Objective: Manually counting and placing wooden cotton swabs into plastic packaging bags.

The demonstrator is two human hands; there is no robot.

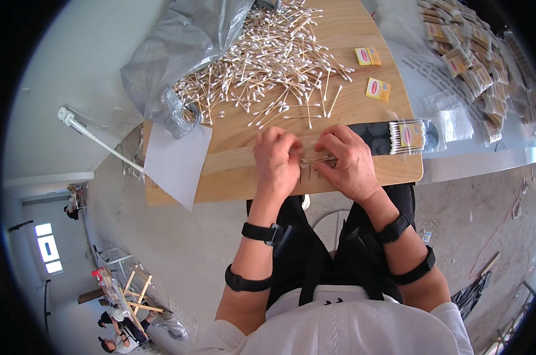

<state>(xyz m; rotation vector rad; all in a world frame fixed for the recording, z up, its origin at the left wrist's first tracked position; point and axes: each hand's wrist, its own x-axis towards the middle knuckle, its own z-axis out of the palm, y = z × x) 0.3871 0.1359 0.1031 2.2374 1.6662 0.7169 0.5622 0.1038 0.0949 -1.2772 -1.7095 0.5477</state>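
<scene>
Close to the table's front edge, my two hands work side by side. My right hand pinches a small bunch of cotton swabs lying crosswise between the hands. At the bunch's other end, my left hand has its fingers curled in, slightly blurred; whether it grips anything is hidden. Beyond them spreads a large loose heap of cotton swabs with white tips. A clear packet of swabs with a yellow card lies right of my right hand, on a dark strip.
Two yellow cards lie on the wooden table. A grey plastic bag and white paper are at left. Filled packets pile up at far right, near clear empty bags. Another person sits far left.
</scene>
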